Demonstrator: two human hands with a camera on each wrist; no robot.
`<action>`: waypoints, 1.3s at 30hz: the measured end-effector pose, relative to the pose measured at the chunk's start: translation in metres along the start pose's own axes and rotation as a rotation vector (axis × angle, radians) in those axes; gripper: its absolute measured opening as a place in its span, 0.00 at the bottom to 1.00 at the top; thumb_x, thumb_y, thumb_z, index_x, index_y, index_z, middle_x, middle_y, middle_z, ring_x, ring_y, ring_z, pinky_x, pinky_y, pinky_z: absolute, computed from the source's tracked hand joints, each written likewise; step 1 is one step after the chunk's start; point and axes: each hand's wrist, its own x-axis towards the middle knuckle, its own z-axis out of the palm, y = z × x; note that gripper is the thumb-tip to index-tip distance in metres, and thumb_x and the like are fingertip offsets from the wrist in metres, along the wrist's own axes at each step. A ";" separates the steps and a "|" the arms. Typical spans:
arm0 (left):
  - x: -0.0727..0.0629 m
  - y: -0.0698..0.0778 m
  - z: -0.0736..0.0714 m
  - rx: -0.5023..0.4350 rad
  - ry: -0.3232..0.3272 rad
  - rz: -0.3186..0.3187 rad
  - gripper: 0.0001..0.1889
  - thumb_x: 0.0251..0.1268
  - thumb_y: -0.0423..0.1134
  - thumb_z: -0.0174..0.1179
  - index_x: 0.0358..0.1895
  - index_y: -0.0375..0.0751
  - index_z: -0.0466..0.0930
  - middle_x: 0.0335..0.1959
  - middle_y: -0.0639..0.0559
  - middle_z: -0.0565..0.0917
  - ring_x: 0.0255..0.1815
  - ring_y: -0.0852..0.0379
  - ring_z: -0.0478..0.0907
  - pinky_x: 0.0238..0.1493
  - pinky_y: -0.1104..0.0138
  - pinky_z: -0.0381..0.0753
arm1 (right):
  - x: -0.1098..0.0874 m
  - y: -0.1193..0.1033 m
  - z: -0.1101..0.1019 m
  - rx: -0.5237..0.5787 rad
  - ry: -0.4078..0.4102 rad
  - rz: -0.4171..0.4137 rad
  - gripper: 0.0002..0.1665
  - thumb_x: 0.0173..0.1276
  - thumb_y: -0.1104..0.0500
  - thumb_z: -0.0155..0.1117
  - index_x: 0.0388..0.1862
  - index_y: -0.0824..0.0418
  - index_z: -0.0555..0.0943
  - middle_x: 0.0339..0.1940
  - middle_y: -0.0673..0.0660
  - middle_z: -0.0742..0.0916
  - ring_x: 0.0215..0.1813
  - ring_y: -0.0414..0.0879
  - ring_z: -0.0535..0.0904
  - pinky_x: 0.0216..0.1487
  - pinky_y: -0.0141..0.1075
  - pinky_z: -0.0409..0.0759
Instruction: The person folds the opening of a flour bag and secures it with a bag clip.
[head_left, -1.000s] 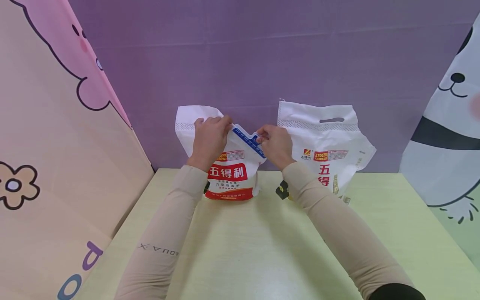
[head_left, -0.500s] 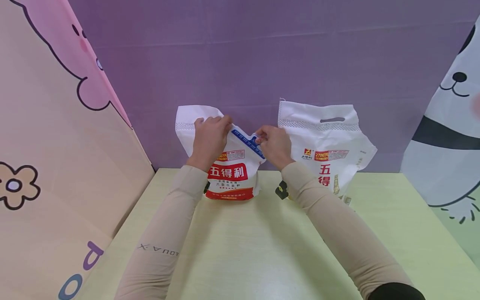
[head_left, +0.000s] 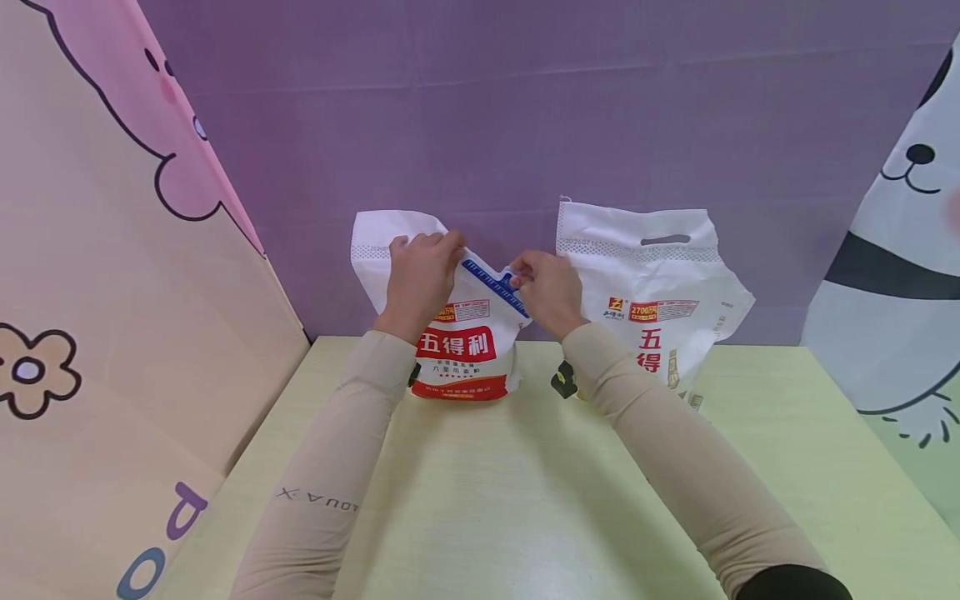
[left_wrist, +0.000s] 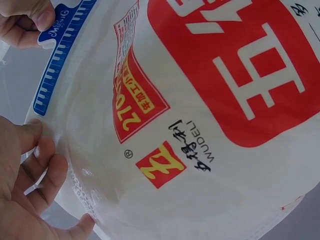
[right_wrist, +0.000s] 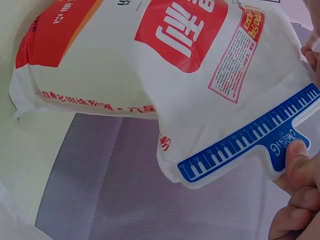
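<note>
A white flour bag with red print [head_left: 453,343] stands on the table, its top slanting down to the right. Across that slanted edge lies a blue bag clip [head_left: 492,284] with a piano-key pattern, also plain in the right wrist view. My left hand [head_left: 422,279] pinches the bag's top edge just beyond the clip's upper end; its thumb and fingers [left_wrist: 40,175] show in the left wrist view. My right hand [head_left: 551,292] pinches the clip's handle between thumb and fingers. Whether the clip's jaws are fully closed on the bag I cannot tell.
To the right a second white flour bag [head_left: 637,267] with a handle slot stands upright, partly behind my right forearm. A small black-and-yellow item [head_left: 564,380] shows beside the right sleeve. A purple backdrop [head_left: 480,125] rises behind the pale table [head_left: 495,500].
My right hand and the clip have shifted very slightly left. The left hand keeps its hold, and the bag stays where it was.
</note>
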 end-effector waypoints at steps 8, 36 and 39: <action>0.000 0.000 0.001 0.000 -0.001 0.004 0.13 0.78 0.46 0.56 0.59 0.54 0.80 0.56 0.48 0.88 0.59 0.45 0.83 0.72 0.41 0.67 | -0.001 0.001 0.001 -0.011 0.015 -0.019 0.13 0.68 0.68 0.58 0.43 0.59 0.88 0.40 0.56 0.92 0.43 0.52 0.88 0.47 0.44 0.86; -0.001 0.000 0.000 0.004 0.011 0.011 0.13 0.78 0.46 0.56 0.58 0.52 0.81 0.55 0.48 0.88 0.59 0.45 0.83 0.72 0.41 0.67 | -0.003 -0.002 0.001 -0.014 -0.012 0.022 0.09 0.71 0.62 0.65 0.48 0.58 0.87 0.45 0.58 0.92 0.45 0.54 0.88 0.49 0.46 0.87; -0.001 0.000 0.000 0.004 0.012 0.012 0.12 0.77 0.46 0.56 0.58 0.52 0.81 0.55 0.48 0.88 0.58 0.45 0.83 0.72 0.41 0.68 | -0.004 -0.003 0.001 -0.024 -0.022 0.024 0.10 0.72 0.60 0.66 0.50 0.58 0.86 0.46 0.58 0.91 0.46 0.54 0.88 0.49 0.46 0.87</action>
